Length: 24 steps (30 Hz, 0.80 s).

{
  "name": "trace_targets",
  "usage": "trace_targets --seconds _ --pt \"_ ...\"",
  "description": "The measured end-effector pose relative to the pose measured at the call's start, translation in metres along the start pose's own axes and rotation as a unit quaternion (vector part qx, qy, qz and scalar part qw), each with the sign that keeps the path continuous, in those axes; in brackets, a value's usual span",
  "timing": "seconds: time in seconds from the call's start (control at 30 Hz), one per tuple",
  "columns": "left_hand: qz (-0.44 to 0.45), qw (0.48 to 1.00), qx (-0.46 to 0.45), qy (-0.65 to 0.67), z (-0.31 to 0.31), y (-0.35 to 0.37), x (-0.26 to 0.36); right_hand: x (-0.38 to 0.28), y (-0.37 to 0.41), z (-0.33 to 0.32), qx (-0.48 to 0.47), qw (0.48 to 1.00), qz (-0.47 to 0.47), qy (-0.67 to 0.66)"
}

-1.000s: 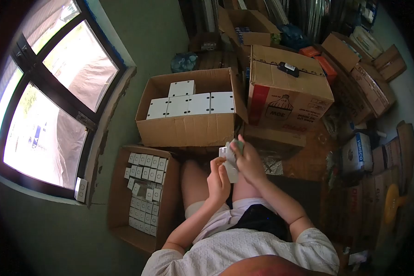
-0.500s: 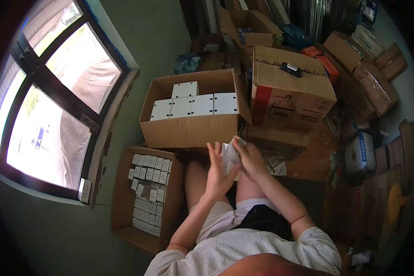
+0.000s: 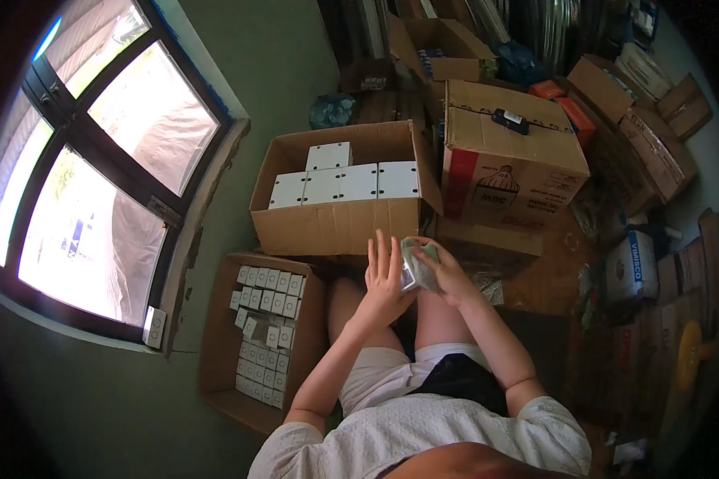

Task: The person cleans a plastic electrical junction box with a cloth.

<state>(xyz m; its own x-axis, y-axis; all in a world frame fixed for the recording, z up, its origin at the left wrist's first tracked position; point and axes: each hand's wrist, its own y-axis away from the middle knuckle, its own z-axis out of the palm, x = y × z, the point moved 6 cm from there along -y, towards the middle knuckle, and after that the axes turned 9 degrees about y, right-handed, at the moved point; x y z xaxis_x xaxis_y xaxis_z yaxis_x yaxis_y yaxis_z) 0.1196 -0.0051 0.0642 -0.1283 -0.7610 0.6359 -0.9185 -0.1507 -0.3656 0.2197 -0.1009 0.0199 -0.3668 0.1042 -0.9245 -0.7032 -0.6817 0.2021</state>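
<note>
Here, the plastic-wrapped item sits within the right hand's grip.

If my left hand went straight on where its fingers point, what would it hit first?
Likely the carton holding the larger white boxes, though depth beyond your left hand is unclear.

Wears a white, short-sleeved top with a fine, textured weave, and pale, off-white shorts ending on the thighs. Shows black cloth at the lap, possibly part of the clothing. Has a bare left hand and right hand.
</note>
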Motion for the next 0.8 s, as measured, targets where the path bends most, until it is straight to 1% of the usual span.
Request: trace_targets --seconds 0.03,0.07,0.1,0.13,0.17,0.2,0.23,0.3,0.33,0.37,0.43,0.47,0.5,0.53,0.57,0.6,0.67,0.73,0.77,0.8 --pt "0.0 1.0 -0.001 0.0 0.001 0.0 0.0 0.004 -0.003 -0.003 0.021 0.997 -0.032 0.072" --pt "-0.024 0.999 -0.01 0.036 0.001 -0.002 0.001 0.002 -0.003 -0.004 0.042 0.987 -0.063 0.144" --pt "-0.047 0.996 -0.017 0.071 0.001 -0.004 0.001 0.004 -0.004 -0.005 0.043 0.987 -0.063 0.144" --pt "-0.045 0.996 -0.017 0.071 0.002 -0.003 0.004 0.006 -0.006 -0.013 0.089 0.986 -0.025 0.14" --pt "-0.014 0.998 -0.038 0.038 0.005 -0.002 0.011 0.005 -0.007 -0.018 0.135 0.981 0.013 0.136" --pt "0.016 0.998 -0.058 0.004 0.007 -0.001 0.017 -0.004 -0.006 -0.014 0.121 0.984 -0.035 0.125" --pt "0.016 0.998 -0.057 0.004 0.005 -0.002 0.017 -0.006 -0.004 -0.012 0.12 0.984 -0.036 0.125" --pt "-0.01 0.998 -0.054 -0.022 -0.003 -0.005 0.016 -0.015 0.006 0.0 0.088 0.985 -0.053 0.139" --pt "-0.024 0.998 -0.041 -0.034 -0.005 -0.008 0.007 -0.011 0.013 0.006 0.065 0.996 -0.001 0.067" --pt "-0.031 0.999 -0.018 -0.014 -0.01 -0.013 0.005 -0.016 0.02 0.01 0.067 0.995 0.0 0.068" --pt "-0.031 0.997 -0.019 -0.063 -0.013 -0.015 0.002 -0.022 0.026 0.015 0.067 0.982 -0.01 0.179" --pt "-0.031 0.997 -0.018 -0.064 -0.012 -0.013 0.003 -0.01 0.021 0.006 0.094 0.976 0.017 0.196" --pt "0.001 0.997 -0.035 -0.066 -0.007 -0.01 0.008 0.006 0.008 -0.006 0.093 0.976 0.016 0.195" --pt "0.033 0.996 -0.053 -0.07 -0.003 -0.006 0.014 0.025 -0.007 -0.021 0.089 0.983 -0.01 0.162" --pt "0.032 0.993 -0.082 -0.083 0.003 -0.003 0.018 0.033 -0.014 -0.028 0.085 0.987 -0.035 0.13" --pt "0.028 0.992 -0.092 -0.079 0.0 -0.003 0.021 0.002 0.011 -0.003 0.058 0.997 0.044 0.011" --pt "0.024 0.992 -0.102 -0.072 -0.007 -0.007 0.018 -0.026 0.036 0.017 0.046 0.998 0.039 0.031" --pt "0.013 0.987 -0.093 -0.131 -0.016 -0.013 0.011 -0.028 0.042 0.023 0.033 0.996 0.018 0.083" --pt "0.011 0.987 -0.091 -0.13 -0.019 -0.013 0.01 -0.022 0.041 0.019 0.032 0.996 0.019 0.085" --pt "0.032 0.984 -0.11 -0.138 -0.021 -0.013 0.012 -0.016 0.039 0.018 -0.018 0.995 0.026 0.094"
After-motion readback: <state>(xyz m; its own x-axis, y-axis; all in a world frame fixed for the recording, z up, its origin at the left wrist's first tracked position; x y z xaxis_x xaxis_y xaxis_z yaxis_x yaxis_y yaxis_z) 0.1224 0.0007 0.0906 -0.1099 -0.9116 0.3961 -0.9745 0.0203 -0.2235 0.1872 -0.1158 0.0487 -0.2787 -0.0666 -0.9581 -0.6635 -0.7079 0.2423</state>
